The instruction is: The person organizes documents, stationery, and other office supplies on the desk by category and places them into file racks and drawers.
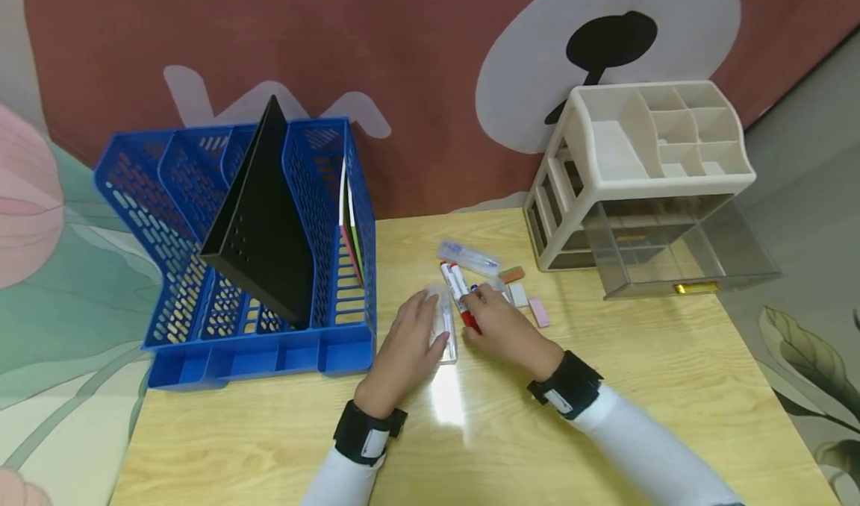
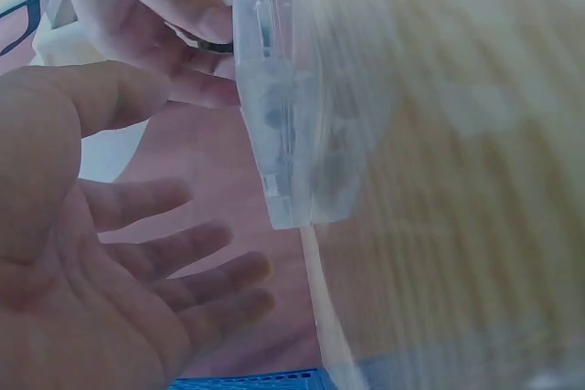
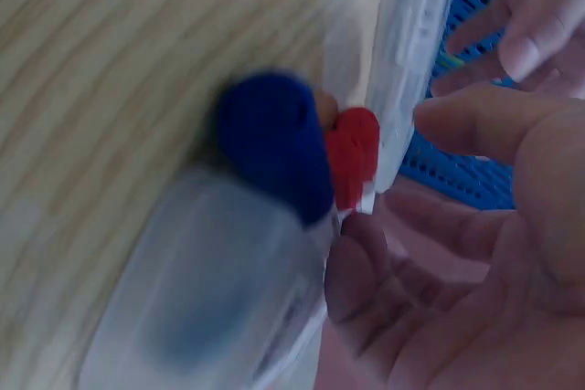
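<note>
Nearest me, the left hand [image 1: 406, 338] lies by a clear case [image 1: 450, 348] on the counter [image 1: 430, 446], its fingers loosely spread and gripping nothing. The right hand [image 1: 507, 323] is at the red-and-white markers [image 1: 460, 282], thumb apart from the fingertips; whether it pinches one I can't tell. A blue cap [image 3: 274, 139] shows just by its fingers.

Just past them lie a pink eraser [image 1: 539, 312], a white one [image 1: 518, 295], a brownish block [image 1: 512, 274] and a clear pen box [image 1: 468, 257]. So the small things look unsorted, all out on the wood.

Further off to the left, the blue rack [image 1: 168, 375] seems finished, or nearly: a black folder [image 1: 269, 237] leans in it, and thin books [image 1: 349, 230] stand in the end slot. To the right, the cabinet [image 1: 591, 166] has its see-through drawer [image 1: 645, 280] pulled out, and I can't make out any stationery in there. Behind everything hangs a reddish cloth [image 1: 430, 80].
</note>
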A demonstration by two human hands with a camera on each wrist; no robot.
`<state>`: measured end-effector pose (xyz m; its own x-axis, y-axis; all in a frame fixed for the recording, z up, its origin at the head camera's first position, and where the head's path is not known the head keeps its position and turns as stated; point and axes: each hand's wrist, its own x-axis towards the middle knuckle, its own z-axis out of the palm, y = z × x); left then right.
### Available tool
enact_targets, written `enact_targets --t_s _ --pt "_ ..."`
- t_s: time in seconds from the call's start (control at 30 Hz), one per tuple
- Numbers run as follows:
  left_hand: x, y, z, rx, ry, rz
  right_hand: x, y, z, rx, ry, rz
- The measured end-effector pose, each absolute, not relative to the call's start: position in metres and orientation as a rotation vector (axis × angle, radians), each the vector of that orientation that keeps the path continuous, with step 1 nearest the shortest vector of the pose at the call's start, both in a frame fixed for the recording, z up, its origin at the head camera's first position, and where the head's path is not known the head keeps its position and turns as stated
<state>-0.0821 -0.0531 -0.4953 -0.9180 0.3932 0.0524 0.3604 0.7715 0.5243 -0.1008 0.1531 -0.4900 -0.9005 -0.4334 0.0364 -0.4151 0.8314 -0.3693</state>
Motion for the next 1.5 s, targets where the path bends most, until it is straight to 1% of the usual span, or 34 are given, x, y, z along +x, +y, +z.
enact_targets --t_s 0.27,0.57,0.73,0.87,1.17,1.33,1.5 --pt "-0.083 -0.057 -0.494 0.601 2.938 0.943 -0.102 0.138 -0.5 -0.618 3.087 -0.433" --pt "-0.087 -0.056 -0.494 0.581 2.935 1.055 -0.104 0.121 -0.495 -0.383 3.068 -0.277" --pt "-0.091 -0.056 -0.494 0.545 2.944 1.09 -0.103 0.114 -0.5 -0.399 3.141 -0.199" --pt "-0.095 -0.057 -0.494 0.522 2.958 1.15 -0.102 0.115 -0.499 -0.389 3.141 -0.234" --pt "-0.099 -0.057 -0.492 0.328 2.937 1.286 -0.103 0.137 -0.475 -0.229 2.857 -0.701" --pt "-0.098 -0.059 -0.492 0.315 2.928 1.304 -0.102 0.156 -0.464 -0.168 2.672 -0.992" --pt "-0.095 -0.063 -0.492 0.337 2.938 1.291 -0.099 0.174 -0.462 -0.167 2.501 -1.244"
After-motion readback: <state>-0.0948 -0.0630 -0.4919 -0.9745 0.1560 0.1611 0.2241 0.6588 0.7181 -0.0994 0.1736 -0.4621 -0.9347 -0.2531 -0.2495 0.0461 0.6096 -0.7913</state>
